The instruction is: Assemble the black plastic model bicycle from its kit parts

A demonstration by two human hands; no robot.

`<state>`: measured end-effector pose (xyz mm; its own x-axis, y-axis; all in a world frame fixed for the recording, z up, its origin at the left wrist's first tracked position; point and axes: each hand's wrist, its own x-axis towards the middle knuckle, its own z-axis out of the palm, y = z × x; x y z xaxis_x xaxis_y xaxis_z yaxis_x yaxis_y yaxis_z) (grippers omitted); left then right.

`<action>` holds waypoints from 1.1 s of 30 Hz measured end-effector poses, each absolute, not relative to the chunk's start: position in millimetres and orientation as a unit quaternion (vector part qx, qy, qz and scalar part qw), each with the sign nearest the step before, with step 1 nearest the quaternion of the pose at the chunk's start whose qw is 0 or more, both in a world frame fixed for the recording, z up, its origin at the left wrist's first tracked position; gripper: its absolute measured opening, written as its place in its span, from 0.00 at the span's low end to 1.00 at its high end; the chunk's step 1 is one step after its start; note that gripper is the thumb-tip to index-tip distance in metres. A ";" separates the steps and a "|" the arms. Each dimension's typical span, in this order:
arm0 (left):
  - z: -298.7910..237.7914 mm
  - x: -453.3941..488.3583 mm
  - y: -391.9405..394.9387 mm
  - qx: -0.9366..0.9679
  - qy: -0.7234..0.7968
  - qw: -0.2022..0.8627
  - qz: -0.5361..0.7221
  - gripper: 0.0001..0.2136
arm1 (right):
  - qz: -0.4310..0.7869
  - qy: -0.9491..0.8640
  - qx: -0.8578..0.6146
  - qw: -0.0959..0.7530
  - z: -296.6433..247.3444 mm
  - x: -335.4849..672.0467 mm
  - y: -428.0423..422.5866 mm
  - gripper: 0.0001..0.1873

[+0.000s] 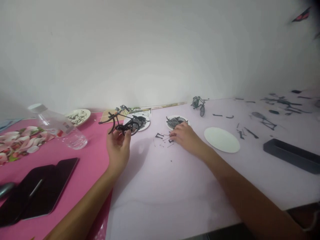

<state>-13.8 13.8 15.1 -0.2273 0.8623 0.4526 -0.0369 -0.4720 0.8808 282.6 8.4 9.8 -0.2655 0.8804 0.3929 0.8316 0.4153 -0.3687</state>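
Note:
My left hand [118, 149] is closed around the lower part of a partly built black model bicycle [131, 127], holding it up above the table with its frame tilted. One spoked wheel shows close to my thumb. Over the white tabletop, my right hand [187, 137] has its fingers bent and drawn together among small loose black parts [159, 135]. What its fingertips pinch, if anything, is too small to make out. Just behind that hand lies a small white plate [189, 124] with spoked wheels [172, 122] on it.
Another plate [147, 126] with dark parts sits behind the model. A second model bicycle [198, 105] stands near the wall. To the right are an oval white plate [222, 140], a dark tray [291, 156] and scattered parts. A bottle [60, 126] and black tablet [47, 186] are left.

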 end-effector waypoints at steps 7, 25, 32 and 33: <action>12.3 -15.7 15.7 0.530 0.397 0.324 0.676 0.20 | 0.089 -0.802 -0.521 0.280 7.0 273.4 4.4 0.08; 17.9 -17.3 18.2 0.523 0.393 0.304 0.692 0.22 | 0.203 -0.730 -0.601 0.256 24.6 293.3 0.5 0.08; 12.0 -16.8 17.4 0.533 0.399 0.312 0.678 0.21 | 0.217 -0.721 -0.631 0.185 20.6 292.2 -0.5 0.07; 10.1 -16.5 17.2 0.534 0.402 0.315 0.674 0.21 | 0.208 -0.724 -0.633 0.179 20.5 291.9 -0.3 0.06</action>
